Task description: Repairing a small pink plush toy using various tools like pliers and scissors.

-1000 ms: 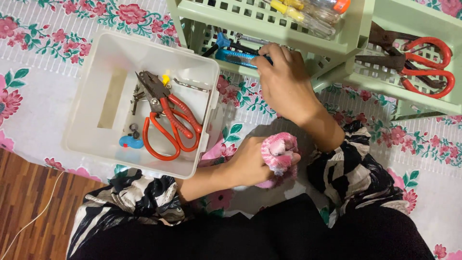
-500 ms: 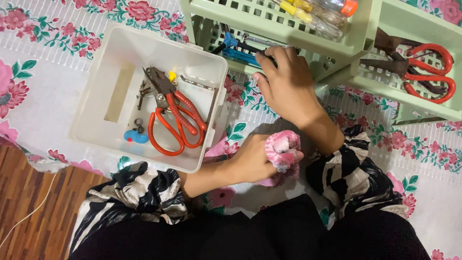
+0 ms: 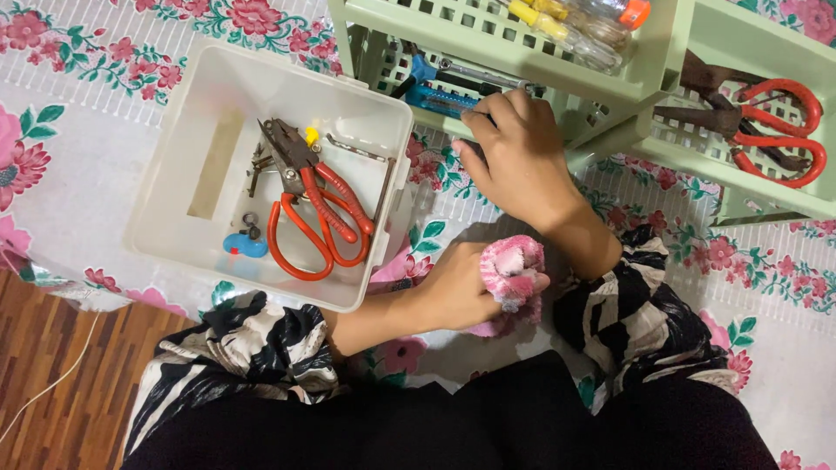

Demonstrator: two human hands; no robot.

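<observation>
R hand [image 3: 514,152] sits at the front edge of the pale green rack's [image 3: 557,74] lower shelf, fingers curled together over the rim, tips next to a blue-handled tool [image 3: 440,100] lying on that shelf; whether the fingers actually grip the tool cannot be told, as the hand covers the contact pt. L hand [image 3: 457,292] is lower, near the body, closed around a pink-and-white fluffy cloth [image 3: 514,278], which bulges out to the right of the fist and lies just below the R wrist. Both forearms come out of black-and-white patterned sleeves [image 3: 252,348]. Left of the hands: white plastic box [image 3: 174,174], open top, on the floral mat [image 3: 87,113]. Inside it: red-handled scissors [image 3: 318,218] w/ dark blades pointing up-left, a small blue item [image 3: 246,245] beside the handles, a yellow bit [image 3: 311,136] near the blade tips, plus small metal parts too small to ID. Rack upper shelf holds screwdrivers [image 3: 566,22] w/ yellow and clear handles. A 2nd green tray [image 3: 697,161] at far right holds another pair of red-handled scissors [image 3: 775,130] and a dark rusty tool. Wood floor [image 3: 61,383] shows at bottom left, w/ a thin pale cord across it.
</observation>
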